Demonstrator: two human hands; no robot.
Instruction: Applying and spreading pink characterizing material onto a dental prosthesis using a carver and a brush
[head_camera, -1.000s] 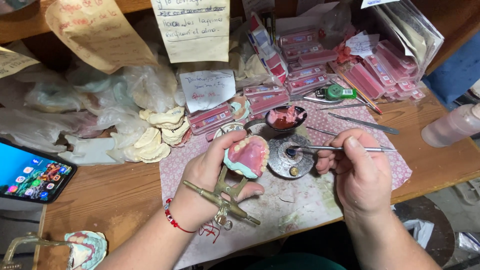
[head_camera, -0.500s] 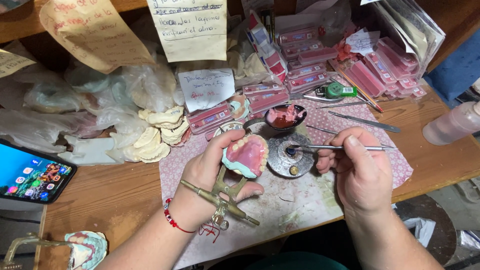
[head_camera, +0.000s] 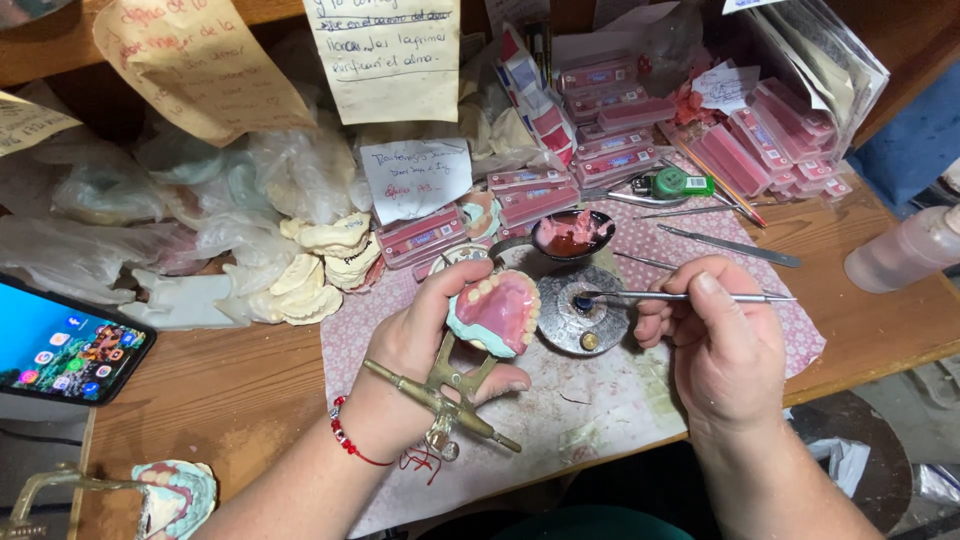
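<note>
My left hand (head_camera: 425, 345): holds the pink denture (head_camera: 497, 313) on its brass frame (head_camera: 445, 390).
My right hand (head_camera: 722, 345): pinches a thin metal tool (head_camera: 690, 297), tip in the little round dish (head_camera: 582, 310).
Done: teeth sit in the pink gum.
Left: I think more dabbing.

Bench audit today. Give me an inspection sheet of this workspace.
Surface: wooden bench with a patterned mat.
Job's things: denture on a brass articulator; metal tool, tip on a round dish.
Clutter: plaster casts, plastic bags, pink tooth cards, paper notes, phone, bottle.
Grippers: left hand holds the denture; right hand holds the tool.
Cables: nothing seen.
Surroundings: second articulator at lower left.
</note>
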